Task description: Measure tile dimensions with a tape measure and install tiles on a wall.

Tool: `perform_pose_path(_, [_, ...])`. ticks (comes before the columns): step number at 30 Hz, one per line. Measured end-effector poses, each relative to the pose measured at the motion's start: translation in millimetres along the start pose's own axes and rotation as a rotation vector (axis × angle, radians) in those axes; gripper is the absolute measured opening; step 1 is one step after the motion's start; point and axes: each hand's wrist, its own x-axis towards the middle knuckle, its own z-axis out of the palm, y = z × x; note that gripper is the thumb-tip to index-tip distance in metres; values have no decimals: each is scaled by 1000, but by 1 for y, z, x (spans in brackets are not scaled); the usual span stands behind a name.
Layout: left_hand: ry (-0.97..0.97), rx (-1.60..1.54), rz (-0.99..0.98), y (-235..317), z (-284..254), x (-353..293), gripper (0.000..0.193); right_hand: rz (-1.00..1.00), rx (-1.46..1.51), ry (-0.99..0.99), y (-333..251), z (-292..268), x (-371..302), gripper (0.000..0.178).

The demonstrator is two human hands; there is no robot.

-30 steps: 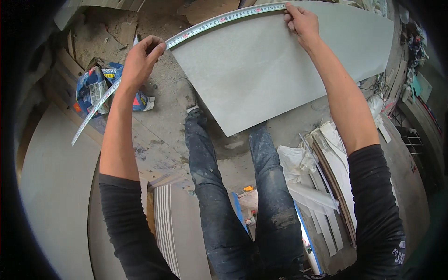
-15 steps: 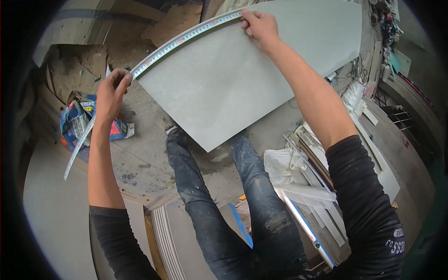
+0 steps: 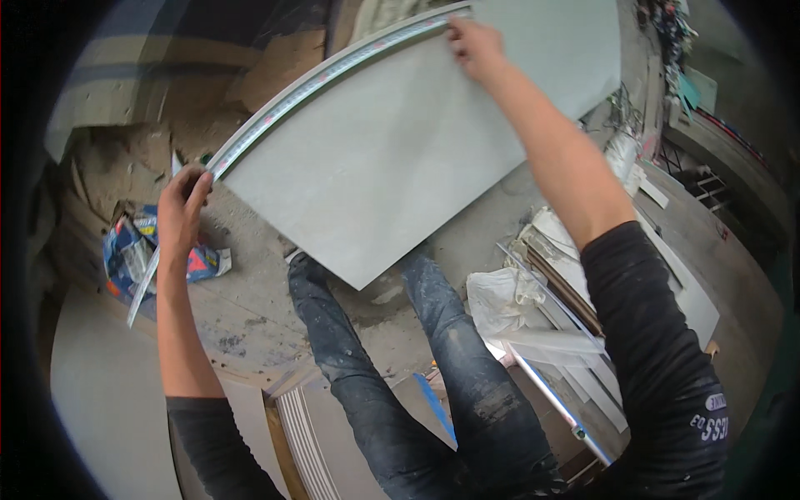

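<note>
A large pale grey tile or panel (image 3: 367,167) lies in front of me, one corner pointing toward my legs. Along its far left edge stretches the blade of a tape measure (image 3: 329,73), bowed by the lens. My left hand (image 3: 182,204) is closed on the blade beside the panel's left corner, and a loose length of it hangs below my wrist. Farther off, at the upper middle, my right hand (image 3: 477,48) pinches the blade near the panel's far edge. Its fingertips are slightly blurred. I cannot make out the tape's case.
A crumpled blue bag (image 3: 129,258) lies on the dusty floor at left. At right are white plastic sheeting (image 3: 498,296), cut strips (image 3: 575,383) and a long white-and-blue bar (image 3: 558,408). My legs stand close to the panel's near corner.
My right hand has moved right along the panel's far edge. My left hand stays near the left corner, and less tape shows hanging below it. The whole view has shifted slightly.
</note>
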Motion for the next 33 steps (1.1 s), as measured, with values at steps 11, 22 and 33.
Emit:
perform_pose_path(11, [23, 37, -18, -3, 7, 5, 30, -114, -127, 23, 18, 31, -24, 30])
perform_pose_path(22, [15, 2, -40, 2, 1, 3, 28, -78, -95, -110, 15, 26, -28, 29])
perform_pose_path(33, [44, -29, -34, -8, 5, 0, 26, -76, -113, -118, 18, 27, -27, 28])
